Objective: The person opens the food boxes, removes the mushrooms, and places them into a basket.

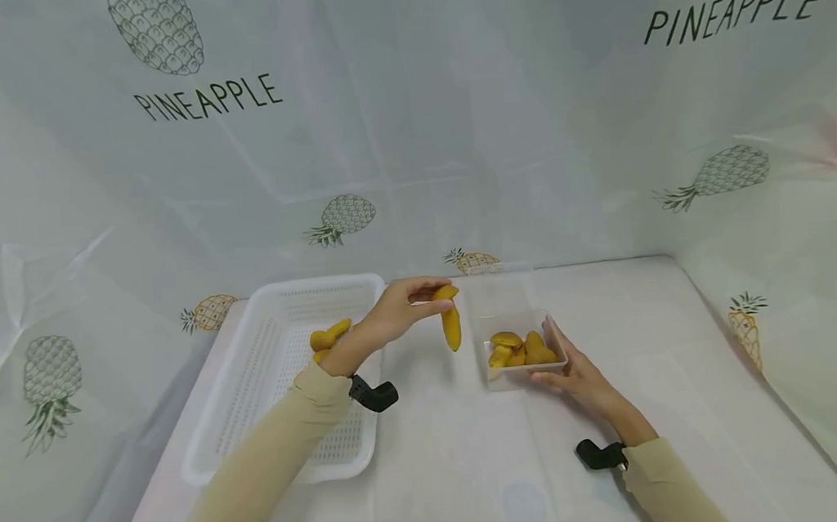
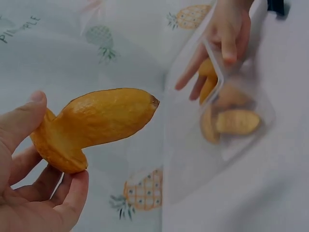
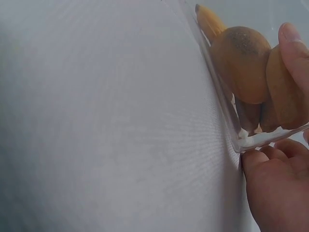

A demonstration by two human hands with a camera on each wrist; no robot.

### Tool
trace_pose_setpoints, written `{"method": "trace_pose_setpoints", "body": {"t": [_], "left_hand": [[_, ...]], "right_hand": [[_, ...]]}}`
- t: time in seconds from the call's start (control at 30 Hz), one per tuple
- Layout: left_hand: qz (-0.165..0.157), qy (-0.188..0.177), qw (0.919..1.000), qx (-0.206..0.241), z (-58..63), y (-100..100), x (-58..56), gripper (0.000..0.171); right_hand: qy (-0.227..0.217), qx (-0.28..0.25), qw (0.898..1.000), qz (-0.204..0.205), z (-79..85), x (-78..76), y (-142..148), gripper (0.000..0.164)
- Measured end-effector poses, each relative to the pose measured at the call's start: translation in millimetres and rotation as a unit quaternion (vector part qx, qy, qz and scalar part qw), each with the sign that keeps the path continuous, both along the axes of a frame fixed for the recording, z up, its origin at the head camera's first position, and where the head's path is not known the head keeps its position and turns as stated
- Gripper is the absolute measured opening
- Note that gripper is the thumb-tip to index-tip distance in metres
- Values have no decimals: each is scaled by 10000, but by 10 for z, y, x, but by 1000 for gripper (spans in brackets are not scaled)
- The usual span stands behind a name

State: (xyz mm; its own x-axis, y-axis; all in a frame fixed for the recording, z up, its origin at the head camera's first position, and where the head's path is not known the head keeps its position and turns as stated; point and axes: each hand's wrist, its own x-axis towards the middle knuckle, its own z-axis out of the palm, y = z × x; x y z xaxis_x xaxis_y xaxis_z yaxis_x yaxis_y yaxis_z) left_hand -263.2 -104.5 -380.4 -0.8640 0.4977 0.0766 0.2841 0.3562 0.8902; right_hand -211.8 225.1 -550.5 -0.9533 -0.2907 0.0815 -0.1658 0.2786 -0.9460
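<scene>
In the head view, my left hand [image 1: 403, 310] holds a yellow-orange mushroom [image 1: 452, 328] in the air between the basket and the box. The left wrist view shows the thumb and fingers on the cap of this mushroom [image 2: 108, 116], its stem pointing away. My right hand [image 1: 578, 375] grips the right front corner of a clear plastic box [image 1: 486, 352], thumb at the front and fingers along the side. Several similar mushrooms [image 1: 539, 350] lie in the box. Through its wall, the right wrist view shows a rounded mushroom [image 3: 241, 67] close up.
A white perforated basket [image 1: 208, 450] stands at the left with a few mushrooms [image 1: 330, 333] in it, partly hidden by the left arm. Behind the box its clear lid [image 1: 502, 287] stands open. A pineapple-print sheet [image 1: 452, 127] hangs behind the white-covered table [image 1: 464, 470].
</scene>
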Motion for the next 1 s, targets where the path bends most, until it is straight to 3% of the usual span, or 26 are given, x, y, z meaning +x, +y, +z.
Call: {"method": "trace_pose_setpoints", "body": {"t": [0.2,0.47,0.83,1.0], "left_hand": [[158,-29,9999,-37,150,-357,92,45],[329,-64,9987,-387,172,-829,192,49],[182,26,9964,-832,-50,-1340,268,48],[160,-114,9950,-976,-165,-1475,269,51]], "right_hand": [[62,-53,9999,77,26,-10,17,103],[45,-173,9996,205,3,-18,19,103],[81,-164,9996,222,-7,-26,33,104],[82,-184,9996,196,-24,-26,35,104]]}}
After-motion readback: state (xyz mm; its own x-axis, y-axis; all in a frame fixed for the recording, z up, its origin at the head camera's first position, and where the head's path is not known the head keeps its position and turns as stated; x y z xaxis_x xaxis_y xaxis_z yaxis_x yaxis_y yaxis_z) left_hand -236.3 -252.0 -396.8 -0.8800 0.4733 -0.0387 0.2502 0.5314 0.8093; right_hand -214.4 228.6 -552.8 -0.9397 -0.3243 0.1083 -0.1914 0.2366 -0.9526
